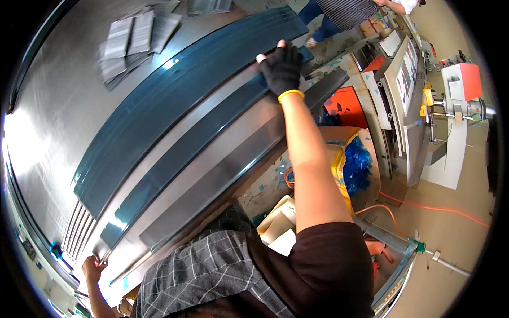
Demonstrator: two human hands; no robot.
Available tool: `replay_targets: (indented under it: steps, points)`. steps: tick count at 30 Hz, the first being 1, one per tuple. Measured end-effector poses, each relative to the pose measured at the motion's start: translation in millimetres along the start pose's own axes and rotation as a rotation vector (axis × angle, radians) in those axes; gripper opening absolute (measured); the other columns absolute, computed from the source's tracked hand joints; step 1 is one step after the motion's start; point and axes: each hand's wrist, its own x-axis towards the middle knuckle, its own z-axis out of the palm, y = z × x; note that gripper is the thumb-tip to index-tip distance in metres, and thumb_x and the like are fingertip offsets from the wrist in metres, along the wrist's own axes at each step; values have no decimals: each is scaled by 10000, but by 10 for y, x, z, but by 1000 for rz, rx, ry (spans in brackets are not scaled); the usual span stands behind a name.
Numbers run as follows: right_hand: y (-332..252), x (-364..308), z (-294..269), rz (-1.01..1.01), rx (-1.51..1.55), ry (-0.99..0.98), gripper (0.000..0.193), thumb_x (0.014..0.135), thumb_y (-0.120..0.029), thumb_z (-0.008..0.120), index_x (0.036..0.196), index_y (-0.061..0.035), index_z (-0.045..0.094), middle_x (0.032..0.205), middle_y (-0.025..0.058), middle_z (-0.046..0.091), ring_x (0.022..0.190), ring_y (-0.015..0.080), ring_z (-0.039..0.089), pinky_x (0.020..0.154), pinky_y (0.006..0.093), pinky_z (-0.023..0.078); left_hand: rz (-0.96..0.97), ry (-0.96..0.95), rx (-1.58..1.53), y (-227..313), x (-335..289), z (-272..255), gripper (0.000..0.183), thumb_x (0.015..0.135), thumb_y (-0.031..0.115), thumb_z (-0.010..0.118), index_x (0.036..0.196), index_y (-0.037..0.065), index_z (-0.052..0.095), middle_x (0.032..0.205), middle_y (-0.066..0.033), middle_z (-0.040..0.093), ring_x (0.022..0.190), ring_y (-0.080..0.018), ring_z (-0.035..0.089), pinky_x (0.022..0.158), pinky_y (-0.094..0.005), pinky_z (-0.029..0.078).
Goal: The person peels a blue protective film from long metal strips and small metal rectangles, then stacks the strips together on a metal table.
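At the upper middle, my right hand (282, 70), in a black glove with bare fingertips, lies with fingers outstretched. It rests across the far ends of a wide dark blue film-covered strip (175, 100) and a narrower blue strip (196, 127). At the lower left, my left hand (94, 268) is bare, its fingers curled together beside the narrower strip's near end. What it grips is too small to make out. A grey metal strip (212, 183) lies along the table's near edge. Several thin metal bars (79, 228) sit beside the wide strip's near end.
Stacked grey plates (130, 40) lie on the far side of the metal table (58, 138). To the right, a box holds crumpled blue film (358, 164). An orange hose (435, 208) crosses the floor. A person in a striped top (347, 11) stands at the far end.
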Motion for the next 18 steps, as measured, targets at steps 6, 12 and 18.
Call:
replay_targets:
  steps: [6, 12, 18]
  points:
    - [1039, 850, 79, 24, -29, 120, 896, 858, -633, 506, 1466, -9, 300, 1429, 263, 389, 1331, 414, 364, 1122, 510, 252, -197, -19, 88, -31, 50, 72, 477, 441, 242, 936, 641, 73, 537, 684, -94, 608, 670, -304, 595, 612, -427, 458]
    - [-88, 36, -12, -376, 204, 210, 748, 716, -367, 718, 1301, -3, 427, 1250, 275, 491, 1208, 459, 453, 1054, 574, 340, -346, -125, 116, -62, 168, 152, 429, 465, 209, 936, 674, 73, 586, 706, -87, 650, 708, -282, 646, 643, -414, 494]
    - [289, 911, -477, 85, 201, -273, 662, 737, -400, 682, 1191, 49, 504, 1116, 303, 568, 1068, 421, 561, 935, 500, 437, -385, -91, -5, -384, -93, 559, 301, 581, 195, 865, 653, 96, 590, 692, -113, 634, 664, -323, 621, 642, -439, 499]
